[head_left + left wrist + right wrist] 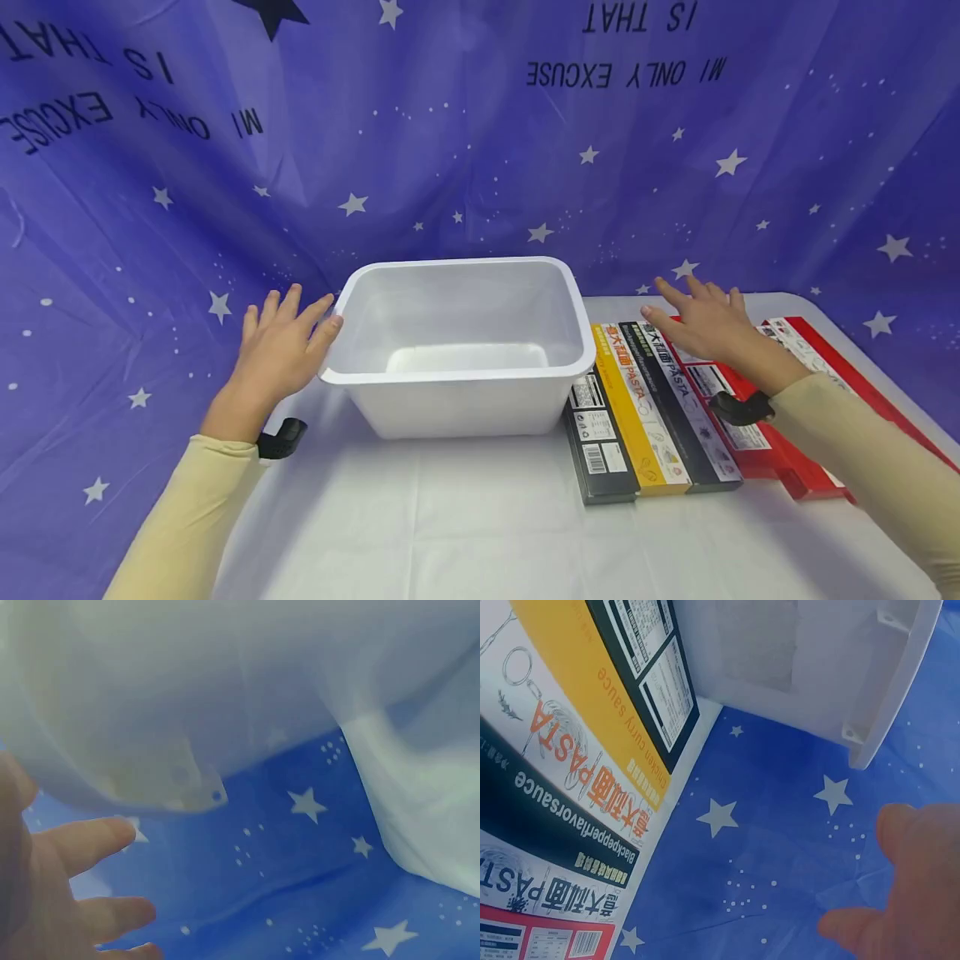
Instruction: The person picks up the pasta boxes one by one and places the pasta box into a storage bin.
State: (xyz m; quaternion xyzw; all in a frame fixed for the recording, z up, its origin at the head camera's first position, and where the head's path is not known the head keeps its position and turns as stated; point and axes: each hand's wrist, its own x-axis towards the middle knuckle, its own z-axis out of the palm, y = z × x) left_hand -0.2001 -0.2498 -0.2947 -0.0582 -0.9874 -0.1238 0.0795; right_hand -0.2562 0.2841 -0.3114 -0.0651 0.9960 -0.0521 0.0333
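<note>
While white bin (465, 408) is standing on tabletop (450, 525), we are poising left hand (281, 354) beside its left rim, right hand (708, 325) near far ends of pasta boxes (678, 400); both spreading wide, gripping nothing. Boxes are lying flat right of bin, probably for easy reach.

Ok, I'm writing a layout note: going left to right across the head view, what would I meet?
Left hand, white tub, yellow-and-white pasta box, right hand, rightmost red-and-white box.
</note>
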